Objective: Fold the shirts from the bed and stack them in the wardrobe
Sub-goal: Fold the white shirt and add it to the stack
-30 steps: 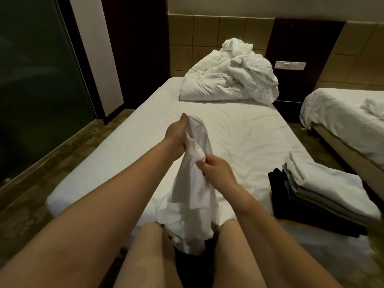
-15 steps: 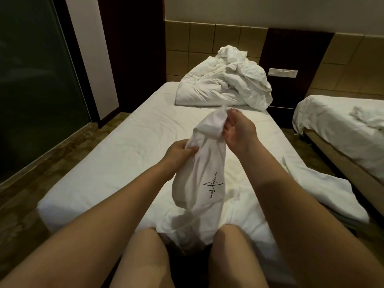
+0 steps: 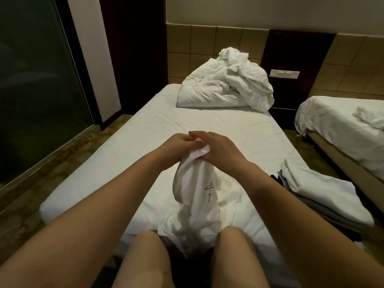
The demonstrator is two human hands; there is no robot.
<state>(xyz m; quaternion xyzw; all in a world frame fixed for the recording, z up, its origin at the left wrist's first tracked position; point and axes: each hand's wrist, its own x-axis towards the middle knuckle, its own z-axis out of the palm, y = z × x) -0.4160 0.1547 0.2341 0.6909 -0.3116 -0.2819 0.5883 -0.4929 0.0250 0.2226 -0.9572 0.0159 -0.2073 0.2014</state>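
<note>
Both hands grip the white shirt (image 3: 197, 196) at its top end: my left hand (image 3: 178, 146) and right hand (image 3: 220, 150) pinch the bunched fabric side by side, close together. The shirt hangs down from the grip toward my knees, long axis near vertical, its lower end crumpled on the near edge of the bed (image 3: 145, 132). Neither hand is nearer. The sheet ahead lies flat. A stack of folded clothes (image 3: 315, 190) sits to my right, a heaped duvet (image 3: 224, 88) at the bed's head, a second bed (image 3: 336, 121) beyond.
</note>
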